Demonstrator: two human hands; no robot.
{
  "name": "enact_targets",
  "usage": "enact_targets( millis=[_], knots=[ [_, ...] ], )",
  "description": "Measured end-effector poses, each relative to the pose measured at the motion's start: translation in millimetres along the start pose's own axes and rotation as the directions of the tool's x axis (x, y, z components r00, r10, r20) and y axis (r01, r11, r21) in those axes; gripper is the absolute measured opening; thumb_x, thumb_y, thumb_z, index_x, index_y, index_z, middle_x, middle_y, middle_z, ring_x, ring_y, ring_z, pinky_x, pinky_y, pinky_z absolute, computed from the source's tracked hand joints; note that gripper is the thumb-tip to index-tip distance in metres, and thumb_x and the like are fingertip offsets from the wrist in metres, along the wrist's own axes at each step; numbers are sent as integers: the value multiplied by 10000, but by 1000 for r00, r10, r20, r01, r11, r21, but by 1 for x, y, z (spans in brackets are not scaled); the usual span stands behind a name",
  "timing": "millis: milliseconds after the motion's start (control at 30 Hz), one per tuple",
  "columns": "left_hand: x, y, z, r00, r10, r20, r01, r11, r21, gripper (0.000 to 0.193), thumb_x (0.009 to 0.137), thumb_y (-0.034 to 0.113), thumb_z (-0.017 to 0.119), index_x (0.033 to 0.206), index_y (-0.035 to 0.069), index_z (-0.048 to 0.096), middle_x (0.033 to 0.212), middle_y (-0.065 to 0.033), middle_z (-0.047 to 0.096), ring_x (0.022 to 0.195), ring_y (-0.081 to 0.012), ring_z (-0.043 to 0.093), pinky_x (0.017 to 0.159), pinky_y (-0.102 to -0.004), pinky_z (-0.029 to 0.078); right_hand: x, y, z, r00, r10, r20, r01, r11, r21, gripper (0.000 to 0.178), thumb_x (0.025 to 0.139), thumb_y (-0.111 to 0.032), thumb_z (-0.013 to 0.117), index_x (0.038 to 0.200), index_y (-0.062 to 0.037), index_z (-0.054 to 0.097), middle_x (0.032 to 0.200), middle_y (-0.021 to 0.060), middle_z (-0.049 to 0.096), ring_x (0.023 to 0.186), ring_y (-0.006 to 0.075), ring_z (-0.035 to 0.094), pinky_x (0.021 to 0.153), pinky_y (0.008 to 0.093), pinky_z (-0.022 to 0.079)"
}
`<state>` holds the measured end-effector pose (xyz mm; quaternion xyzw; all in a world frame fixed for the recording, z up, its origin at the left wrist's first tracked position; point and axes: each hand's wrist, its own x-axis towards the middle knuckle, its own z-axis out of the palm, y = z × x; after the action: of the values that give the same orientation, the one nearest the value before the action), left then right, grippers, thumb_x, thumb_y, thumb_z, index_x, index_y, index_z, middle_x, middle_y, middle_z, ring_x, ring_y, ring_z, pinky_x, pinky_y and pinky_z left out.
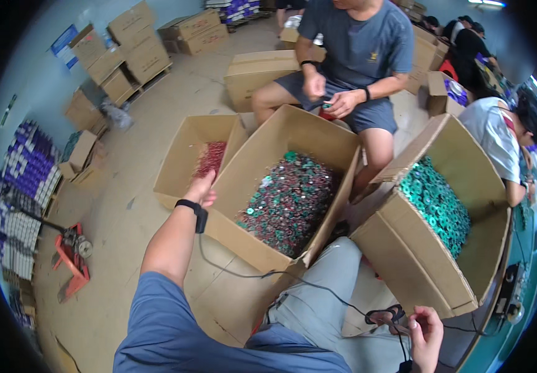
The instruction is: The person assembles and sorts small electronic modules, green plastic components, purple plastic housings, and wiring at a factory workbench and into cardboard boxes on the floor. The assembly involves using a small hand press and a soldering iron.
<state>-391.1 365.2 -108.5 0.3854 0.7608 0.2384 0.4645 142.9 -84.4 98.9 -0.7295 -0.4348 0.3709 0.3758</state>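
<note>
My left hand (202, 188) reaches over the wall of the smaller cardboard box (175, 149), beside a heap of small red pieces (210, 158). Its fingertips are partly hidden, so their grip does not show. Low on the right is my right hand (427, 336), its fingers curled toward the thumb; anything in them is too small to make out. Between my legs and the co-worker stands a large cardboard box (243, 233) with a mixed heap of small green and dark red pieces (290, 202). A tilted box (408, 248) on the right holds many green ring-shaped pieces (436, 202).
A co-worker (358, 56) sits across, hands close together over a small green piece. Another person (495, 130) leans at the teal bench on the right. A black cable (305, 281) crosses my lap. A red pallet jack (72, 258) and stacked cartons (134, 40) stand left.
</note>
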Motion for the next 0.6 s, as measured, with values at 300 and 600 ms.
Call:
enact_targets(
  millis=[300,600],
  knots=[
    [-71,-122,176,560,60,826,-828,83,555,970,535,609,859,1365,193,579,1351,-192,585,1298,-413,483,1073,-550,377,86,-4,-28,720,-611,-328,228,655,-721,446,797,-224,752,1187,-50,625,1141,171,589,1018,354,586,897,454,480],
    [-56,-126,224,274,-42,961,-961,23,275,595,824,480,726,1293,131,616,1121,-158,684,1051,-284,654,865,-446,543,86,39,-45,805,-458,-377,-34,599,-800,538,831,-446,713,1227,-96,610,1128,77,616,1103,271,565,963,437,397]
  ],
)
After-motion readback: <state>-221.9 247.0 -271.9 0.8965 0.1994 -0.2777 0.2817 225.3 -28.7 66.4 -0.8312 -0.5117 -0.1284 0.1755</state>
